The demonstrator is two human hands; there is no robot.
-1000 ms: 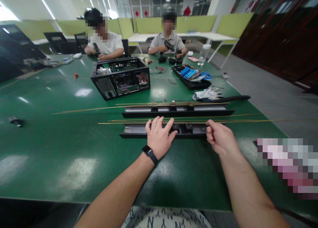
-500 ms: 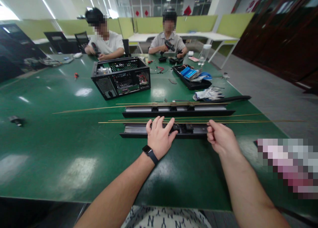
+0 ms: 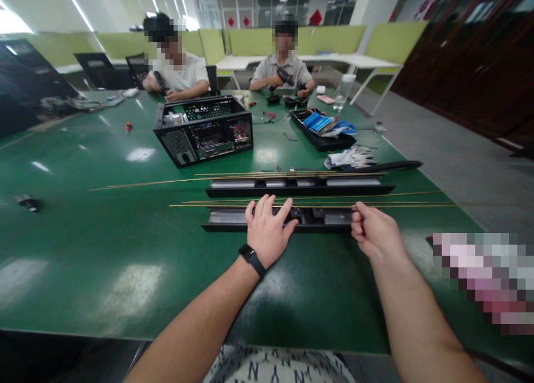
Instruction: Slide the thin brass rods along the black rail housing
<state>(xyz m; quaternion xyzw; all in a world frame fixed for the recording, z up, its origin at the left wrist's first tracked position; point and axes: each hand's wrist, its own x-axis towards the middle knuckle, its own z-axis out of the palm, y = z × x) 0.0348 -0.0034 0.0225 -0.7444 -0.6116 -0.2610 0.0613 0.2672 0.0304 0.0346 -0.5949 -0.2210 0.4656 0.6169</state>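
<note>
Pinching a thin golden rod (image 3: 325,206) along the near black rail (image 3: 227,227), the right hand (image 3: 377,227) obscures the contact, while the left hand (image 3: 269,227), spread across that rail, hides whether it grips.

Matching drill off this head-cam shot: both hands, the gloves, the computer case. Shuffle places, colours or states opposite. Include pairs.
Things:
1. left hand
2. right hand
3. gloves
4. computer case

Descriptions:
A. mostly white
B. pinching a thin gold rod
C. black, with its insides showing
D. fingers spread over the near rail

Pairs: 1-D, 2-B, 3-A, 4-C
</note>
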